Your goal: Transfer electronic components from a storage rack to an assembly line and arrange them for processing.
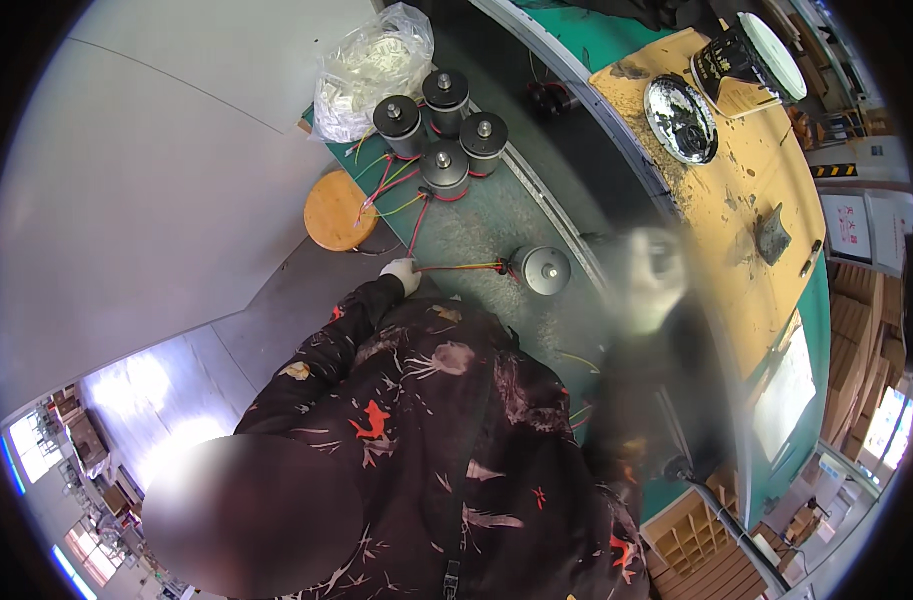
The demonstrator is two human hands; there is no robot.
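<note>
My left hand (401, 275), in a white glove, is closed at the table's near left edge. Its fingers grip the ends of the red and yellow wires (456, 267), which run to a single electric motor (543, 270) standing shaft up on the green table. My right hand (654, 268), also pale-gloved, is raised right of that motor and smeared by motion. Its fingers cannot be read, nor whether anything is in them. Farther back stand several more dark cylindrical motors (444, 168), shafts up, with red, yellow and green leads trailing toward the left edge.
A clear plastic bag (374, 75) of small pale parts sits behind the motors. Left of the table is a round wooden stool (338, 212). At the right, a stained tan board (746, 190) carries a black-smeared lid (680, 119), a tipped bucket (746, 65) and a scraper-like piece (772, 236).
</note>
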